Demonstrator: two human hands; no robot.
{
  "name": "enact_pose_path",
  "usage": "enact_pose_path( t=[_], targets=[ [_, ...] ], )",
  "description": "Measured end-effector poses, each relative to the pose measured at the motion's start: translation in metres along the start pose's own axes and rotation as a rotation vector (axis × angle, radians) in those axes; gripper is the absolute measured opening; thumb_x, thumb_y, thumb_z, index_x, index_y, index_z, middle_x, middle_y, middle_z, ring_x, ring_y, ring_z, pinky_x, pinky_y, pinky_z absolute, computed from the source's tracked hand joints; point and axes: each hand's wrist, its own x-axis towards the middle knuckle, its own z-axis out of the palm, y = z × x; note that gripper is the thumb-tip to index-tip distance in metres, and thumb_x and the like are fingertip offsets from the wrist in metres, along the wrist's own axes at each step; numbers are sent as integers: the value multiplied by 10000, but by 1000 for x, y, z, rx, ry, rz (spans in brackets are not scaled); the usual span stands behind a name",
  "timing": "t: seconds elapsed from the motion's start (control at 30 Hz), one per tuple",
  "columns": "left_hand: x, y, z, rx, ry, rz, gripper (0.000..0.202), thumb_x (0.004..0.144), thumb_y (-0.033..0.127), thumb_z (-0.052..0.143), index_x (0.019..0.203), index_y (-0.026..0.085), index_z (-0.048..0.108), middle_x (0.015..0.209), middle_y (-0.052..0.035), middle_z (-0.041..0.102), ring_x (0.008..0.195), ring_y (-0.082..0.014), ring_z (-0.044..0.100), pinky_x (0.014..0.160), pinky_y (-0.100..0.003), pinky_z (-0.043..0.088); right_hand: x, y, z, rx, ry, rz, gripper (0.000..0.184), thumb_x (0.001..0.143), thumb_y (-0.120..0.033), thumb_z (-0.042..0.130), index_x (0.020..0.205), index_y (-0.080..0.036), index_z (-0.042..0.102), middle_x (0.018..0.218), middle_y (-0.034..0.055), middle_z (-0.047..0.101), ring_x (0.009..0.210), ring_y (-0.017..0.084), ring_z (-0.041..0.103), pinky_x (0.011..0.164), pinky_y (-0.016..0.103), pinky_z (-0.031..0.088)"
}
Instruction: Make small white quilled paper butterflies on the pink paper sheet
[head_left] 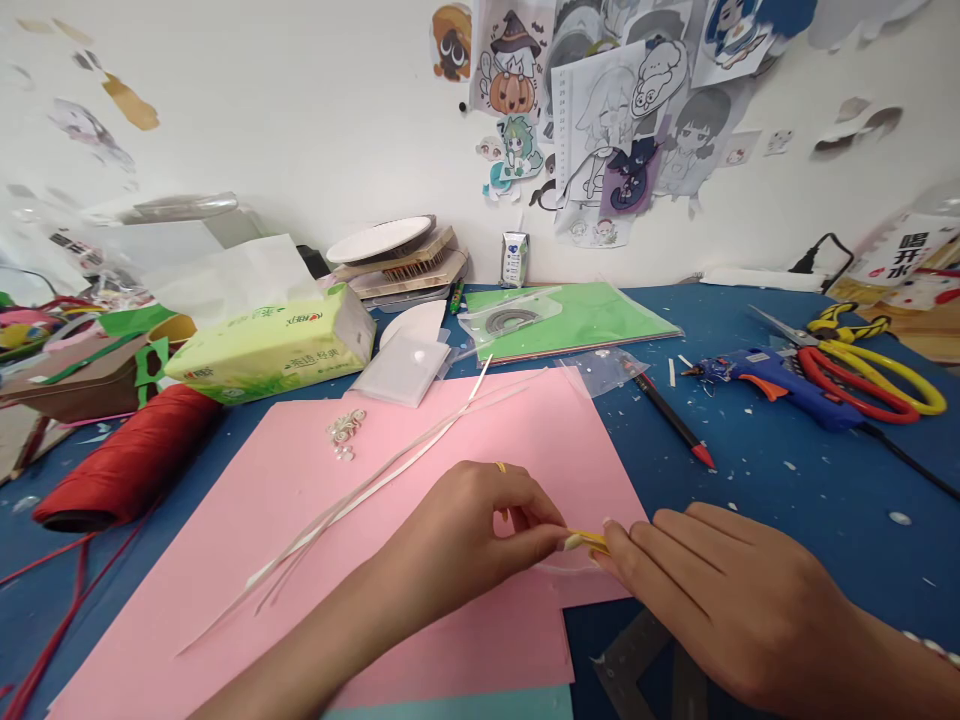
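My left hand pinches one end of a small, narrow yellow strip between thumb and fingertips. The other end of the strip is gripped by my right hand, its fingers pressed together and partly hiding it. Both hands hover over the right edge of the pink paper sheets. A thin pale curved strand shows just below the yellow strip. Across the pink paper lie long thin white strips, with a cluster of pearly beads beyond them.
On the right lie a blue glue gun, red-and-yellow-handled scissors and a black pen. A dark set square is near my right hand. Leftward are a tissue pack and red thread spool; green sheets lie behind.
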Motion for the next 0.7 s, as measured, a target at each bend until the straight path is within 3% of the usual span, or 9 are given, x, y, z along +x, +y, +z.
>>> enact_pose_path(
  t=[0.23, 0.53, 0.7],
  targets=[
    [1, -1, -1, -69, 30, -90, 126, 735, 227, 535, 672, 187, 636, 658, 24, 618, 602, -105, 533, 563, -185, 400, 2, 3, 4, -14, -24, 57, 167, 831, -122, 423, 849, -124, 589, 649, 34, 605, 547, 153, 492, 511, 306, 260],
    [4, -4, -13, -83, 277, -187, 270, 721, 398, 536, 572, 175, 568, 576, 12, 593, 566, -125, 506, 536, -221, 375, 1, 10, 6, -35, -32, 99, 212, 858, -119, 391, 780, -144, 587, 607, 18, 585, 540, 137, 486, 518, 289, 263],
    [3, -12, -15, -242, 308, -220, 207, 664, 378, 621, 631, 174, 613, 621, 4, 619, 611, -130, 538, 565, -221, 413, 0, 11, 10, -11, -43, 135, 188, 851, -140, 418, 751, -153, 576, 580, 3, 563, 527, 135, 476, 514, 286, 259]
  ],
)
